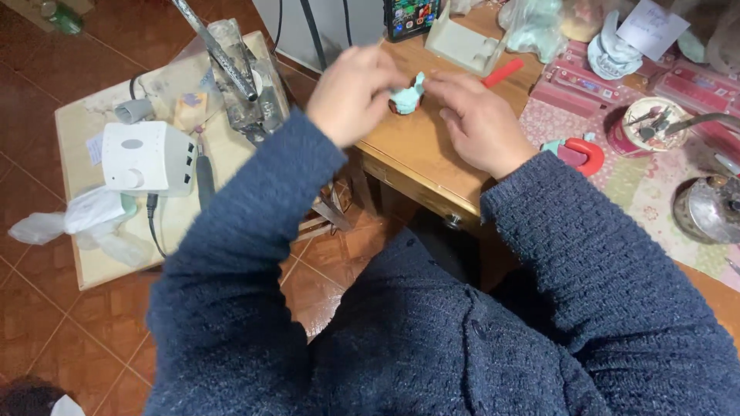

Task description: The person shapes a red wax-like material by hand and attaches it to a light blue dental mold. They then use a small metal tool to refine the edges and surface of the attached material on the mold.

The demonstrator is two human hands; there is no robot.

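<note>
Both hands work over the near edge of a wooden desk. Between them sits a small pale-green moulded piece with a reddish base, resting on or just above the desk top. The left hand is curled, its fingertips closed in against the left side of the piece; motion blur hides the exact grip, so it appears to pinch the piece but this cannot be confirmed. The right hand lies flat and palm-down, fingers loosely extended, with the fingertips meeting the piece's right side; it encloses nothing.

A red stick lies just beyond the right hand. A red horseshoe-shaped item sits near the right wrist. A white control box stands on a side table, well apart to the left.
</note>
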